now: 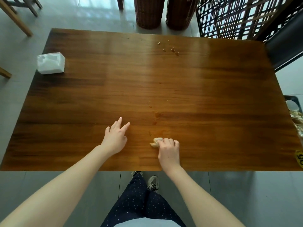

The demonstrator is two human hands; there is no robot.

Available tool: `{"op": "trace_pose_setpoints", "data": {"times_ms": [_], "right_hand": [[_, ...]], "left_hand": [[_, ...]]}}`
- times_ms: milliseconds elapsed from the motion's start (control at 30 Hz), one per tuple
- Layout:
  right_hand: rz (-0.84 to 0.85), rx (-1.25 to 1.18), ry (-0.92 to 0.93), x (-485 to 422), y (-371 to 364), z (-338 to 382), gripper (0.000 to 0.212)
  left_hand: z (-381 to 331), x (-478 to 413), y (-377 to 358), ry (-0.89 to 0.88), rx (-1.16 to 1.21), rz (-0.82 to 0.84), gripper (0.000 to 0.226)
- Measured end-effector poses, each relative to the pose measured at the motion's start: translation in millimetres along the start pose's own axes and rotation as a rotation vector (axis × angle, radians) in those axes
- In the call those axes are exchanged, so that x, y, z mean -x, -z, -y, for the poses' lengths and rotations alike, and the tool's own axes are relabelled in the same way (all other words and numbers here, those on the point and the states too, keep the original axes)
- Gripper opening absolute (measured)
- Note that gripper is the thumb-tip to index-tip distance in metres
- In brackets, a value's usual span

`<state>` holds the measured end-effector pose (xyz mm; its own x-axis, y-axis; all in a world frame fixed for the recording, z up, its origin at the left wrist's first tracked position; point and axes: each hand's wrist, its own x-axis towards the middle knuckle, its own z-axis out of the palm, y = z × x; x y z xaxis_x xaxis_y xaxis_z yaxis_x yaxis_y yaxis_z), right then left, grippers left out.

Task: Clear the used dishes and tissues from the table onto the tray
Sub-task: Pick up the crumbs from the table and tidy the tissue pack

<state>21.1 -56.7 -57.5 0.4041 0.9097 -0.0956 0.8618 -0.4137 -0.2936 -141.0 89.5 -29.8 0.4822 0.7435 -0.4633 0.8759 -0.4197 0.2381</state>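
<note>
The step in hand looks like the tail end of the clearing: no dishes show on the glossy brown wooden table [82,104], and the right hand [168,149] has its fingers curled round a crumpled paper tissue [155,142], stained yellowish, pressing it to the tabletop low and centre in the frame, just below a trail of orange-brown sauce drops [157,114]. The left hand [115,138] lies flat on the wood just to the left of it, fingers straight and spread, holding nothing. At the right edge of the frame a dark tray [292,97] shows only in part, with what seem to be a cup and crumpled paper on it. The next move probably calls for lifting the tissue, or first dragging it up through the drops, then carrying it right across to that tray without shedding bits. More brown crumbs [173,50] sit upper centre-right, and a white plastic-wrapped tissue pack [50,65] rests at the table's upper-left edge. Round the table are a grey tiled floor [82,12], two dark wicker baskets [149,12] at top centre, a black lattice screen [237,17] and a black chair [285,46] at upper right.
</note>
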Motion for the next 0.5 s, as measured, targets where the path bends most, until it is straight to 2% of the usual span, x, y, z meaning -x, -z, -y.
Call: {"op": "trace_pose_setpoints", "data": {"times_ms": [67,133,267,367,500], "right_hand": [[-0.065,-0.017,-0.093,-4.2,10.0,-22.4,0.024],[-0.11,-0.031,-0.266,-9.5,19.5,-52.4,0.019],[-0.202,-0.046,-0.585,-16.5,30.6,-90.2,0.023],[-0.211,-0.097,-0.586,-21.9,21.9,-70.0,0.022],[-0.126,-0.179,-0.36,-30.8,0.4,-0.6,0.02]], "left_hand": [[2.3,-4.4,0.3,-0.011,-0.001,-0.002,0.06],[5.1,-8.1,0.3,-0.02,0.003,-0.004,0.06],[13.3,-13.9,0.4,-0.029,0.009,0.005,0.059],[20.3,-19.1,0.3,-0.024,0.001,0.02,0.059],[26.8,-26.8,0.9,-0.018,-0.006,0.042,0.06]]}}
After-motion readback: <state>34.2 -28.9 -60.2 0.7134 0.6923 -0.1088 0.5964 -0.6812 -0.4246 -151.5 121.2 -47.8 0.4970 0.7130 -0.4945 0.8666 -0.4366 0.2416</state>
